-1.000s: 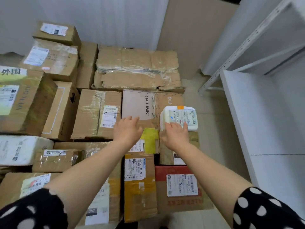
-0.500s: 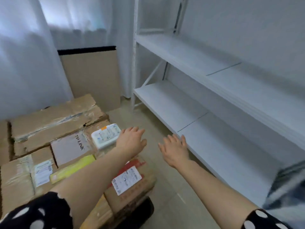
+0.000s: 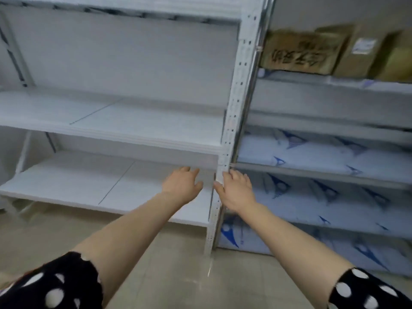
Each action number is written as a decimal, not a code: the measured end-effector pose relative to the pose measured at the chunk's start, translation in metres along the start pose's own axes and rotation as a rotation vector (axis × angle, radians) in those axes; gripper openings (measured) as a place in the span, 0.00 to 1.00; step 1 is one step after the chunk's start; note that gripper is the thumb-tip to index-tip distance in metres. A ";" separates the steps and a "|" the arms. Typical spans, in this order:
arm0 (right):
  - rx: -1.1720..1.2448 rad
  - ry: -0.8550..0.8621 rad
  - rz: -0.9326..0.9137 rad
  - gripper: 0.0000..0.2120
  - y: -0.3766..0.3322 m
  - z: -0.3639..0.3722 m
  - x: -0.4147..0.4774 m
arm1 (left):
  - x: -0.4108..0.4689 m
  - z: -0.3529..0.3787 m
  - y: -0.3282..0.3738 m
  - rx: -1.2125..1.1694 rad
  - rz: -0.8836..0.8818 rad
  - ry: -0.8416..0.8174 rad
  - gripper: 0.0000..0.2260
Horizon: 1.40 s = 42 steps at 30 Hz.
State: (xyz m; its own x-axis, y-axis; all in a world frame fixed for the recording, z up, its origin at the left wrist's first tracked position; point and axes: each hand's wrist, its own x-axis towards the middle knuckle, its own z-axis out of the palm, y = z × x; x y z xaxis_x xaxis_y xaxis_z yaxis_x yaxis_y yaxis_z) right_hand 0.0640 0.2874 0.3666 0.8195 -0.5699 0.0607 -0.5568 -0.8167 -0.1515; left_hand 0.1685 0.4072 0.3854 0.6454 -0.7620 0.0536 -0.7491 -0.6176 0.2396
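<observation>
At frame centre, head view: left hand (image 3: pixel 181 186) and right hand (image 3: pixel 237 191) reach forward, fingers loosely spread, holding nothing. Post (image 3: pixel 231 121) rises between them. The right hand's thumb side overlaps it; contact cannot be told through the blur. Lower shelf (image 3: pixel 78 181) runs toward 9 o'clock from the left hand. Boxes (image 3: pixel 301 52) sit at 1 o'clock, well apart.

Judgement: the hands are sizing up the shelf bay. To do it well, slow down, put flat palms on the shelf edge and keep fingers off the post's punched holes.
</observation>
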 end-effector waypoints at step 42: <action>0.098 0.173 0.740 0.20 0.879 -0.174 -0.144 | 0.232 0.192 0.915 -0.043 0.771 -0.131 0.21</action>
State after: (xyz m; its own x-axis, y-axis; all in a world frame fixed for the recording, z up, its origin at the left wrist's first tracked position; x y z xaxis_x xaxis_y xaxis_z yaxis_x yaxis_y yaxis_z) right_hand -0.5673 -0.3644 0.3959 0.2003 -0.9778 0.0619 -0.9309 -0.2097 -0.2991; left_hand -0.3957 -0.3723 0.4307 -0.0798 -0.9912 0.1058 -0.9704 0.1015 0.2191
